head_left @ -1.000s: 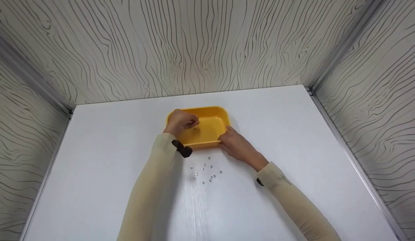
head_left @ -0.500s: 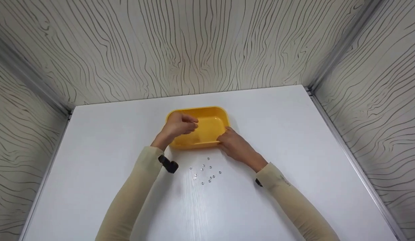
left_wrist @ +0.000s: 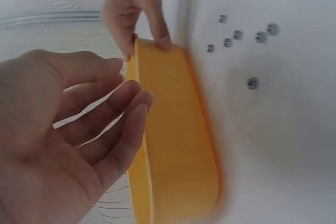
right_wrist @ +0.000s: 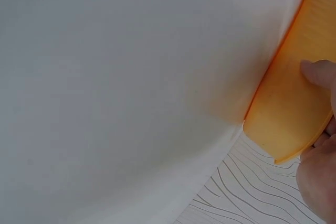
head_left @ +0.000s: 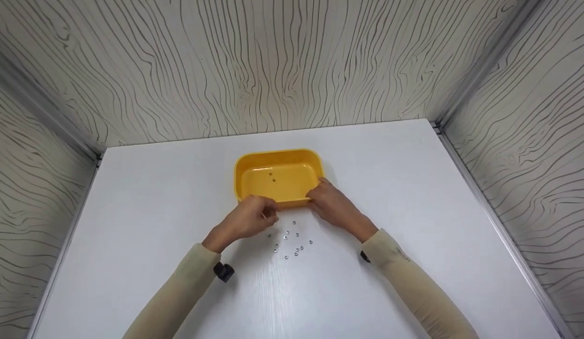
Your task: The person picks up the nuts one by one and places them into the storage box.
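A yellow plastic tray [head_left: 294,181] stands on the white table, with two small nuts [head_left: 273,180] on its floor. My right hand [head_left: 336,205] grips its near right corner, thumb outside and fingers over the rim, as the right wrist view also shows around the tray wall [right_wrist: 286,98]. My left hand [head_left: 247,219] is over the tray's near left edge. Seen in the left wrist view, the left fingers [left_wrist: 118,145] are loosely bent, with nothing visible between them and the thumb. Several silvery metal nuts [left_wrist: 252,83] lie scattered on the table in front of the tray.
The white table [head_left: 391,160] reaches back to a wood-patterned wall panel [head_left: 282,66]. Similar panels close off the left and right sides, with grey metal rails [head_left: 504,235] along the edges. Both forearms wear cream sleeves [head_left: 417,287].
My left hand has drawn back from inside the tray to its near edge, and its fingers have loosened. Two nuts now show on the tray floor. The right hand keeps its grip.
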Available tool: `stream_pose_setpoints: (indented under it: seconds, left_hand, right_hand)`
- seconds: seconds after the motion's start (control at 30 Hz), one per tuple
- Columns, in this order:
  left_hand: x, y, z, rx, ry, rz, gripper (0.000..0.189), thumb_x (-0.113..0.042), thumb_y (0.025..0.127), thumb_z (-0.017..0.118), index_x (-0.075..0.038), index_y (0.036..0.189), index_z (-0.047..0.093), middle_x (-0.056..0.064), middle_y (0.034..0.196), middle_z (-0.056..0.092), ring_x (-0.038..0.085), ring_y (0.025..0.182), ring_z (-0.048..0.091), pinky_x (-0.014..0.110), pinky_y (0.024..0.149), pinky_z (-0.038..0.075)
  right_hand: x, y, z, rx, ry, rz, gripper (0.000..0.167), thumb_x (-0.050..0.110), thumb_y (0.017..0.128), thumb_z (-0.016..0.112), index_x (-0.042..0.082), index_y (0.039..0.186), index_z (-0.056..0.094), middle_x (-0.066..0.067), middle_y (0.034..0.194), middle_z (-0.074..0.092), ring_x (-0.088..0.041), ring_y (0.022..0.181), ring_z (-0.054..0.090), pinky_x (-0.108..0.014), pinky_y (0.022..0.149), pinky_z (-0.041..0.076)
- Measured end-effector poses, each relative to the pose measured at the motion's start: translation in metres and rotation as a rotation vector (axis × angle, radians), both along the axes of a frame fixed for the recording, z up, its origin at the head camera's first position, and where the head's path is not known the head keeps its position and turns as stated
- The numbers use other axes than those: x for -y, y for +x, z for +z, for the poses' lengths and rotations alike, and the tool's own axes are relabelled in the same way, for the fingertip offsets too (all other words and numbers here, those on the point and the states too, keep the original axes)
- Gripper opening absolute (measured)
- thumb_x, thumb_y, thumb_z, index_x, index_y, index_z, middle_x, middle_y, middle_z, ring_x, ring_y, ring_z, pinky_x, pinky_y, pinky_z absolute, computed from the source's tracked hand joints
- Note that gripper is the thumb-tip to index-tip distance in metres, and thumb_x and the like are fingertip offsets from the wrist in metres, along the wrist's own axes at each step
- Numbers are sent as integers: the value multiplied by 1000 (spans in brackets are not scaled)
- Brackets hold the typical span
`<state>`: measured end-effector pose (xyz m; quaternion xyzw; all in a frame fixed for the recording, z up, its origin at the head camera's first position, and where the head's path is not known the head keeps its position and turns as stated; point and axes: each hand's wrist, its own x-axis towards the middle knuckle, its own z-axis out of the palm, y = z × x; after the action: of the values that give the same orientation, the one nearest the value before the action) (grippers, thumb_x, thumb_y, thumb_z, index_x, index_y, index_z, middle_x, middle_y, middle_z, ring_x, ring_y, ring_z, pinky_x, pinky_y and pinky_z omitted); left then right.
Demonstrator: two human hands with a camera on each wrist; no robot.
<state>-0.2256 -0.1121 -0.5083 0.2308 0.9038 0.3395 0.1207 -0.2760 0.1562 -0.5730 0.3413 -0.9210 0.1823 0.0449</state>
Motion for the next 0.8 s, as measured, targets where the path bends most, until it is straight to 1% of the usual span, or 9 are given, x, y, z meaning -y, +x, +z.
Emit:
stream_pose_setpoints:
  seconds: [0.07,0.17,0.27,0.33,0.4,0.5,0.57,0.73,0.8]
  left_hand:
    - [0,6,-4,-36,-30,-30,21,-8,95,73,-3,115,78,9,102,78,17,87,67,36,85,61]
    - [0,14,-11,-86,-70,-69,23,-6,94,73,-2,116,78,13,107,79,22,95,72,41,90,62]
    - [1,20,-20,-163,-134,-112,22,-4,93,73,-2,115,79,13,109,79,26,100,74,43,91,62]
    - [2,24,-27,-217,-176,-133,22,-2,92,72,-3,114,79,11,108,78,26,100,74,42,90,62]
    - [2,28,-34,-256,-209,-144,22,0,92,71,-4,112,80,10,106,77,25,99,73,40,88,62]
    - [4,32,-43,-275,-242,-144,23,2,91,69,-5,110,80,9,103,76,24,96,72,38,85,61]
    - [4,34,-48,-302,-261,-149,22,2,91,69,-6,108,81,8,100,75,23,93,70,38,83,61]
    - [5,36,-58,-436,-315,-178,20,5,88,68,-7,99,80,5,93,74,23,86,66,35,74,59]
    - [6,37,-61,-478,-329,-185,18,6,86,68,-7,94,78,5,88,73,23,82,64,34,70,57]
  right_hand:
    - [0,0,0,-13,-8,8,12,13,98,72,7,108,75,-5,104,78,-23,108,69,-45,130,33]
    - [-1,0,1,-27,-22,23,11,12,98,73,7,107,74,-4,103,78,-23,105,68,-44,130,33]
    - [-1,1,0,-27,-29,20,11,12,98,73,7,108,74,-4,103,78,-22,105,68,-44,130,32]
    - [0,1,0,-20,-29,13,12,13,98,73,8,109,75,-3,104,79,-22,105,68,-43,130,32]
    - [0,1,0,-6,-22,2,12,13,99,72,9,110,75,-3,105,79,-21,107,68,-42,131,31]
    - [0,1,0,5,-12,-4,13,13,100,71,9,112,75,-2,107,79,-21,108,68,-41,131,30]
    - [0,1,0,3,-9,-6,14,13,99,72,9,112,75,-3,107,79,-21,108,68,-42,131,31]
    - [1,1,0,-6,-5,-16,15,13,98,73,9,113,75,-3,107,79,-21,107,68,-42,131,31]
    - [2,1,1,-1,-7,-19,16,13,98,73,8,113,75,-3,107,79,-21,108,68,-43,131,31]
